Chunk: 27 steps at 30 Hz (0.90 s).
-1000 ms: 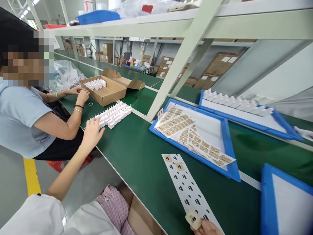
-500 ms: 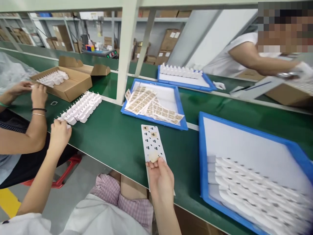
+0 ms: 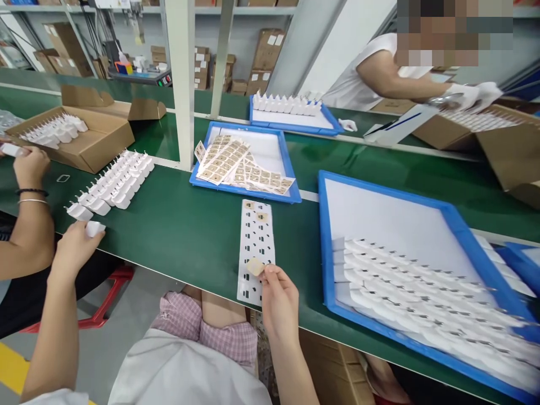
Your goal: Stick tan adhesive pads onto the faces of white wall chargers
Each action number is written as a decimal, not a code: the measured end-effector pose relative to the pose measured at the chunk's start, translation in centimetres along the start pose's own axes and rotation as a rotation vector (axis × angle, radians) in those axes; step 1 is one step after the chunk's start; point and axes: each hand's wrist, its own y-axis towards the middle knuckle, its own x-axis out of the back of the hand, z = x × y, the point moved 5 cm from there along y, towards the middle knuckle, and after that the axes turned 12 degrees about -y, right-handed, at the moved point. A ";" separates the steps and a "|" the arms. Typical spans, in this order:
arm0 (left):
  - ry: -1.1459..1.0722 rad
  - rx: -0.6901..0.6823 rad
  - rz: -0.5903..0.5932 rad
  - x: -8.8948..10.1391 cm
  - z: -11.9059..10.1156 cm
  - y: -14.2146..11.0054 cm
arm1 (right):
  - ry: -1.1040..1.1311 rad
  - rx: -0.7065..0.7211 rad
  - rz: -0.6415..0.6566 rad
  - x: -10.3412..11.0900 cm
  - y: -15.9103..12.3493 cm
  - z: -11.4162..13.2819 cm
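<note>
Brown box (image 3: pixel 112 145): we see it near the left end of the green table (image 3: pixel 177 242), with its flaps open.
Pale post (image 3: pixel 181 95): we see it standing up tall behind the table's front edge.
Black machine (image 3: pixel 141 76): we find it past the far edge, on the left, with bright buttons (image 3: pixel 164 80) and a little bottle (image 3: pixel 122 58) on top.
Cartons (image 3: pixel 265 50): we see brown ones piled beyond the far edge.
Other person (image 3: pixel 373 64): we see a white shirt across the far edge, on the right.
Red stool (image 3: pixel 107 304): we spot it below the front edge, on the left.
Yellow stripe (image 3: pixel 14 365): we see it on the floor.
</note>
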 end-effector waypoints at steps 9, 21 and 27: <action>-1.037 -0.150 0.399 -13.9 -18.5 -14.1 | 0.307 -0.035 0.128 -5.0 -4.6 4.1; -0.805 -0.588 0.280 -14.8 -22.2 -14.9 | 0.174 0.062 0.185 -3.8 -8.9 4.8; -0.896 -0.539 0.337 -15.0 -21.4 -14.7 | -0.019 0.107 0.169 -2.1 -8.6 4.3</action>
